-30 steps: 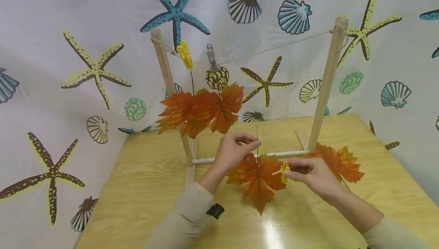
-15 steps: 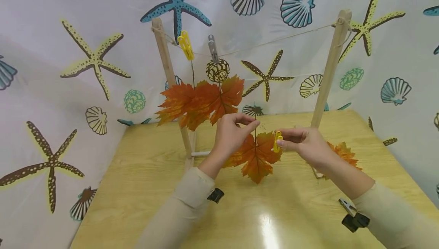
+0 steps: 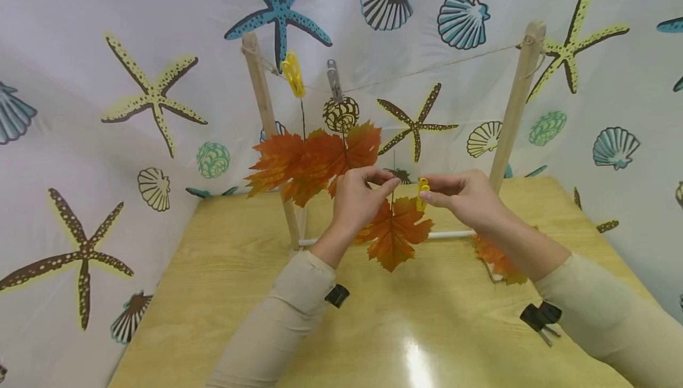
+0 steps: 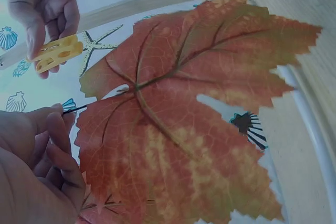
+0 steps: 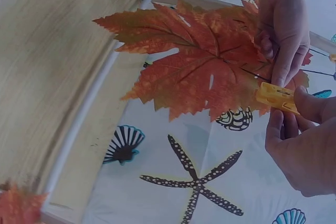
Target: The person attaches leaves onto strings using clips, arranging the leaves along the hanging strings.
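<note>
Here, in the head view, the left hand [image 3: 365, 195] pinches the stem [image 3: 393, 164] of an orange leaf [image 3: 393, 234] dangling toward five o'clock; at three, the right hand [image 3: 466, 195] pinches a yellow clothespin [image 3: 423, 186]. Left wrist: clothespin at the leaf's ten. Right wrist: left hand pointing toward six.

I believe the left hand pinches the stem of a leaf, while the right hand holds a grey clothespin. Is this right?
Not entirely: the clothespin in the right hand is yellow, not grey, as the head view shows. The left hand does pinch the stem of a leaf.
</note>
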Demonstrator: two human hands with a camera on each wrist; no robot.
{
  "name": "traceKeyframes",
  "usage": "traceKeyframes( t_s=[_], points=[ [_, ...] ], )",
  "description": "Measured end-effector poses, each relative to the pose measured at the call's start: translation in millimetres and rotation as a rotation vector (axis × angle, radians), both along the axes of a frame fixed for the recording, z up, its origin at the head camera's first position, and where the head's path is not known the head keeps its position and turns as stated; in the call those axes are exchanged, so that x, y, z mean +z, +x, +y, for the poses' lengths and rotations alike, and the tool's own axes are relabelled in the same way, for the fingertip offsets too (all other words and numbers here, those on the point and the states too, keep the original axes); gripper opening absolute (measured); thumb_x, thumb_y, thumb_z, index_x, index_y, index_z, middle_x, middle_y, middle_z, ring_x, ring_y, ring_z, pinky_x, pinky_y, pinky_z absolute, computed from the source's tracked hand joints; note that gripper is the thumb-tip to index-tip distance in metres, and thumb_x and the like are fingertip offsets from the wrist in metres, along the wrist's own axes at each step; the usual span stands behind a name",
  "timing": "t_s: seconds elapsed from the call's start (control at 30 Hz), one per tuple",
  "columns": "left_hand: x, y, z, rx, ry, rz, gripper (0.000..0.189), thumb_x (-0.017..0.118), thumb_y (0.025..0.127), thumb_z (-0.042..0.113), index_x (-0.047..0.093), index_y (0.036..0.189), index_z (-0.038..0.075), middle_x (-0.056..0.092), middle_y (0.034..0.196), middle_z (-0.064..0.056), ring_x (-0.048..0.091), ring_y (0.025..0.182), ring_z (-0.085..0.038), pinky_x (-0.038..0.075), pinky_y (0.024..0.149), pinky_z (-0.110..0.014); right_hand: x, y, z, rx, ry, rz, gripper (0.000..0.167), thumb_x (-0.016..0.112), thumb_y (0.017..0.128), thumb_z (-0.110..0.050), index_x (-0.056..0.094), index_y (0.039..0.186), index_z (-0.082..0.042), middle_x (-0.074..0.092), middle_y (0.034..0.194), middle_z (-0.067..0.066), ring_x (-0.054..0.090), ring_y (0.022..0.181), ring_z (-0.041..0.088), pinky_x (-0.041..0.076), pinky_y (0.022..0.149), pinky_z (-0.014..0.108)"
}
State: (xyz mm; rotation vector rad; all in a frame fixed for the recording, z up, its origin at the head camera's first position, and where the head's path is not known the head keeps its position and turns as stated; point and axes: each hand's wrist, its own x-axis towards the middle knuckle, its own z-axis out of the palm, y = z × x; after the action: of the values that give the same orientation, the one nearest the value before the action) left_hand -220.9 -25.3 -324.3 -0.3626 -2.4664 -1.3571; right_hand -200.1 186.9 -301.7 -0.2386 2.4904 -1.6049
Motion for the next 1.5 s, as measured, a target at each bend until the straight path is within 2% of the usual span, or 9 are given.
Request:
traceKeyframes(
  t_s=[0.23, 0.4, 0.57, 0.83, 1.0, 1.33, 1.5],
  points=[
    [9.4, -5.5, 2.3, 0.042, -0.024, 0.085, 0.016, 0.075, 0.091, 0.028, 0.08, 0.096, 0.013, 0.077, 0.089, -0.002, 0.063, 0.071, -0.015, 0.048, 0.058, -0.025, 16.7, -13.9, -11, 0.003, 0.054, 0.13, 0.04, 0.072, 0.093, -0.023, 0.067, 0.131, -0.012, 0.07, 0.127, 0.01, 0.066, 0.118, 0.024, 0.051, 0.102, 0.044],
    [17.7, -8.2, 4.0, 0.055, -0.024, 0.087, 0.018, 0.074, 0.091, 0.03, 0.08, 0.097, 0.014, 0.077, 0.09, -0.001, 0.065, 0.076, -0.015, 0.051, 0.063, -0.027, 31.2, -18.9, -16, 0.008, 0.054, 0.172, 0.039, 0.071, 0.094, -0.022, 0.067, 0.131, -0.011, 0.068, 0.129, 0.011, 0.066, 0.117, 0.024, 0.052, 0.101, 0.043],
    [23.8, -8.1, 4.0, 0.08, -0.042, 0.078, 0.019, 0.074, 0.091, 0.033, 0.08, 0.098, 0.016, 0.078, 0.09, 0.002, 0.065, 0.076, -0.014, 0.05, 0.06, -0.028, 43.5, -20.7, -20, -0.013, 0.073, 0.199, 0.039, 0.073, 0.093, -0.022, 0.068, 0.13, -0.014, 0.071, 0.125, 0.01, 0.067, 0.114, 0.022, 0.053, 0.097, 0.042],
    [34.7, -11.8, 3.2, 0.101, -0.026, 0.112, 0.021, 0.074, 0.092, 0.031, 0.08, 0.098, 0.012, 0.078, 0.09, -0.002, 0.067, 0.074, -0.016, 0.053, 0.062, -0.03, 62.2, -30.8, -27, -0.019, 0.108, 0.286, 0.036, 0.072, 0.093, -0.019, 0.069, 0.129, -0.012, 0.074, 0.118, 0.01, 0.071, 0.104, 0.022, 0.055, 0.09, 0.04],
    [41.1, -15.0, 2.6, 0.108, -0.002, 0.135, 0.02, 0.074, 0.091, 0.029, 0.08, 0.098, 0.011, 0.078, 0.09, -0.003, 0.069, 0.078, -0.018, 0.055, 0.068, -0.033, 72.8, -35.9, -29, -0.026, 0.129, 0.313, 0.038, 0.072, 0.093, -0.021, 0.068, 0.129, -0.011, 0.073, 0.119, 0.01, 0.07, 0.107, 0.022, 0.054, 0.087, 0.037],
    [53.7, -16.5, 0.8, 0.134, -0.024, 0.164, 0.021, 0.073, 0.092, 0.033, 0.08, 0.098, 0.014, 0.078, 0.092, -0.001, 0.07, 0.076, -0.015, 0.054, 0.066, -0.031, 99.3, -35.7, -33, 0.015, 0.209, 0.426, 0.036, 0.072, 0.093, -0.02, 0.069, 0.128, -0.012, 0.072, 0.121, 0.01, 0.07, 0.109, 0.021, 0.056, 0.088, 0.037],
    [58.8, -16.0, 1.6, 0.129, -0.014, 0.224, 0.021, 0.074, 0.091, 0.031, 0.08, 0.098, 0.012, 0.078, 0.089, -0.003, 0.071, 0.075, -0.015, 0.055, 0.066, -0.031, 109.3, -34.3, -35, 0.015, 0.229, 0.45, 0.035, 0.072, 0.093, -0.019, 0.07, 0.128, -0.011, 0.073, 0.12, 0.011, 0.071, 0.109, 0.023, 0.056, 0.09, 0.039]
  ],
)
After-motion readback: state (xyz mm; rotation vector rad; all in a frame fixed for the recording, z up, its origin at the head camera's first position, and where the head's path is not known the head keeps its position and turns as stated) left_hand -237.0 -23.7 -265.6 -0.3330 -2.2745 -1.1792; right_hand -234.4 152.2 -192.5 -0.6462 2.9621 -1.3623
